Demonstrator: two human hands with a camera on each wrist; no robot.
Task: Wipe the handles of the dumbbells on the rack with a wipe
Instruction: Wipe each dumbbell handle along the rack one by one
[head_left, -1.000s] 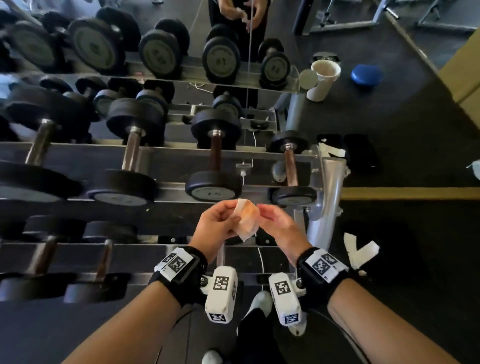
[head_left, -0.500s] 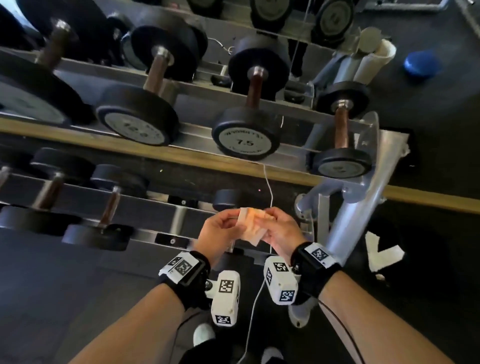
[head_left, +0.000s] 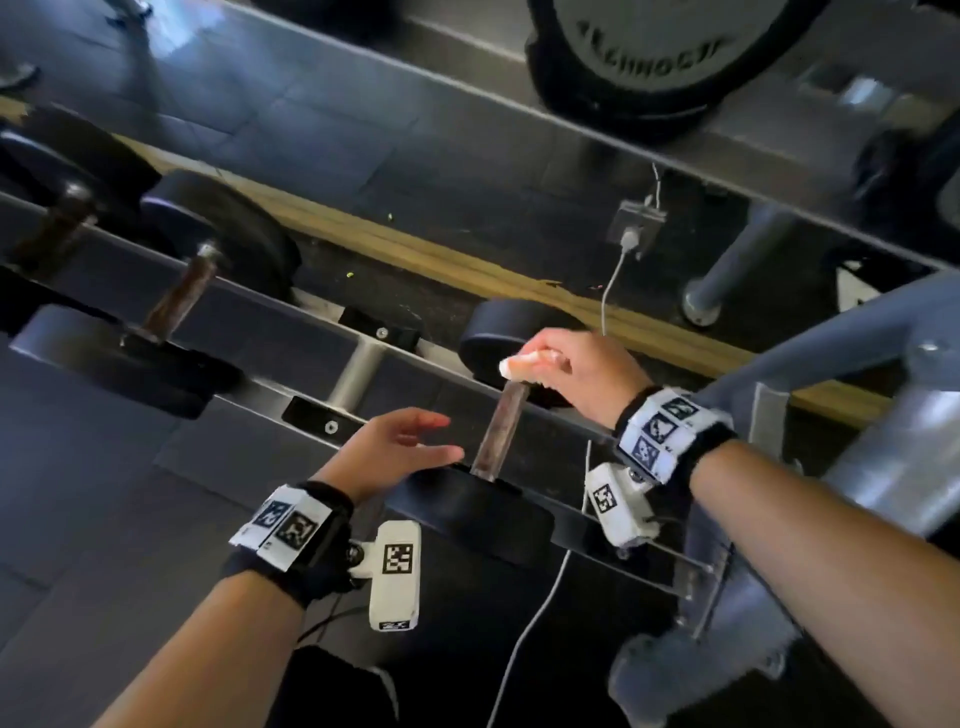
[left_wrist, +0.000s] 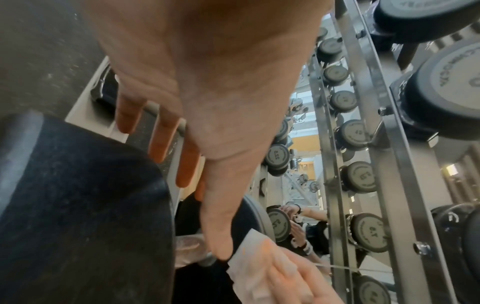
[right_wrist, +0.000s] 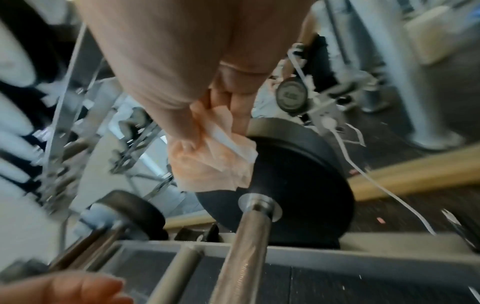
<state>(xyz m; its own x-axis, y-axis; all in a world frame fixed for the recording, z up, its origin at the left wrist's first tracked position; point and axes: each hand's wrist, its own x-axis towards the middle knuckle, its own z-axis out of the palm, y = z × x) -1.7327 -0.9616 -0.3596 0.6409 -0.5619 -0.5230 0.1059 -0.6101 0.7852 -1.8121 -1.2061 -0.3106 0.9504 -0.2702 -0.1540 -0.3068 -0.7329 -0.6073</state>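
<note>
Readable markings are few. Raised lettering on the end face of the large dumbbell (head_left: 652, 49) on the upper rack tier is blurred and cannot be read with certainty. In the left wrist view, one mirrored dumbbell end plate (left_wrist: 367, 232) shows "7.5" reversed. Wristband tags (head_left: 660, 434) carry coded patterns only.

The right hand (head_left: 576, 371) and wipe (head_left: 524, 364) hide the handle's (head_left: 501, 431) far end
</note>
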